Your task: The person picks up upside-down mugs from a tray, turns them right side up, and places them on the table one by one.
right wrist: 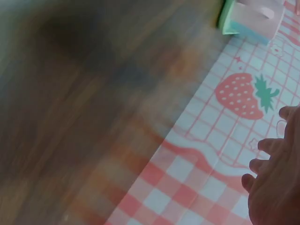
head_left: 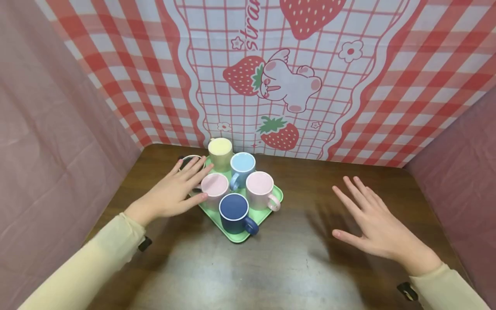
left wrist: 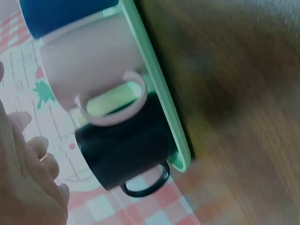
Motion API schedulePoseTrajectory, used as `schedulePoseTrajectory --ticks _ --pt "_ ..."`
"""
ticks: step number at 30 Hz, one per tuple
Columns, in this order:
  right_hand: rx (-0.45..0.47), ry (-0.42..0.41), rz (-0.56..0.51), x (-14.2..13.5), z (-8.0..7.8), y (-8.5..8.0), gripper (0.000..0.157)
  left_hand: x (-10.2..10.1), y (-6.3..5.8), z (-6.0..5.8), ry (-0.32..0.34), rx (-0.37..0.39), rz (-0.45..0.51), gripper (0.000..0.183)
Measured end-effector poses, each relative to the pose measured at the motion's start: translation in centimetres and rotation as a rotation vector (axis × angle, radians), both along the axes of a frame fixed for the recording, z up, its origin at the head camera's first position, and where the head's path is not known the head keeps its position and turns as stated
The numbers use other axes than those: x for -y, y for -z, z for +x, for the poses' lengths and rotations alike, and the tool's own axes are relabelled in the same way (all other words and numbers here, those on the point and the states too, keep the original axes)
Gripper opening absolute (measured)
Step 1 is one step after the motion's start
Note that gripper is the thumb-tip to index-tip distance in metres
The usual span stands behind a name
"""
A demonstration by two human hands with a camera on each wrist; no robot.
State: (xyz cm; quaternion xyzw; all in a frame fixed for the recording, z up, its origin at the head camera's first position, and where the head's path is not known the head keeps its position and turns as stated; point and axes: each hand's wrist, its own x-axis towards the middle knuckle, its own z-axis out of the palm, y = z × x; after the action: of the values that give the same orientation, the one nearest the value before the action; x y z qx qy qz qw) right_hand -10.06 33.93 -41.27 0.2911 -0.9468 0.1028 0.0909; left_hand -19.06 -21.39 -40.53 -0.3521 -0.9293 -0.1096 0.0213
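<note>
A green tray (head_left: pixel 237 237) bears several mugs standing upright: a yellow mug (head_left: pixel 221 160), a light blue mug (head_left: pixel 243 168), a left pink mug (head_left: pixel 215 189), a right pink mug (head_left: pixel 258 193) and a navy mug (head_left: pixel 234 215). My left hand (head_left: pixel 170 193), fingers spread, hovers by the tray's left side and partly hides a black mug (left wrist: pixel 129 140) in the head view. The left wrist view shows that hand apart from the mugs. Off to the right, my right hand (head_left: pixel 376 228) is held above the table with fingers extended, holding nothing.
The brown wooden table (head_left: pixel 279 267) is bounded at the back by a red-checked strawberry cloth (head_left: pixel 155 86). Pink fabric hangs along the left side (head_left: pixel 58 129) and the right side (head_left: pixel 457 172).
</note>
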Motion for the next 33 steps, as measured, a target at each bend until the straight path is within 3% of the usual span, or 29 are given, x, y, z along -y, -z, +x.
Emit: schedulePoseTrajectory --ticks 6,12,21,24,28,31,33 --pt "0.079 0.041 -0.091 3.0 -0.7 0.7 0.101 1.9 0.0 -2.4 -0.126 0.097 0.103 0.085" --pt "0.193 0.107 -0.230 7.4 -1.5 2.6 0.083 3.9 1.1 -5.1 -0.270 0.182 0.233 0.080" --pt "0.343 0.182 -0.453 12.7 -1.4 4.8 0.069 4.8 2.7 -7.2 -0.488 0.364 0.426 0.077" --pt "0.405 0.237 -0.540 13.8 -1.4 5.1 0.070 4.7 3.3 -7.7 -0.556 0.454 0.554 0.080" --pt "0.564 0.300 -0.808 15.0 -1.8 5.6 0.078 4.3 4.2 -8.4 -0.590 0.577 0.736 0.084" --pt "0.737 0.335 -1.062 15.9 -2.1 5.6 0.083 4.0 4.8 -8.8 -0.573 0.630 0.782 0.085" --pt "0.842 0.355 -1.171 16.7 -2.2 4.9 0.087 3.8 5.0 -9.0 -0.564 0.658 0.807 0.086"
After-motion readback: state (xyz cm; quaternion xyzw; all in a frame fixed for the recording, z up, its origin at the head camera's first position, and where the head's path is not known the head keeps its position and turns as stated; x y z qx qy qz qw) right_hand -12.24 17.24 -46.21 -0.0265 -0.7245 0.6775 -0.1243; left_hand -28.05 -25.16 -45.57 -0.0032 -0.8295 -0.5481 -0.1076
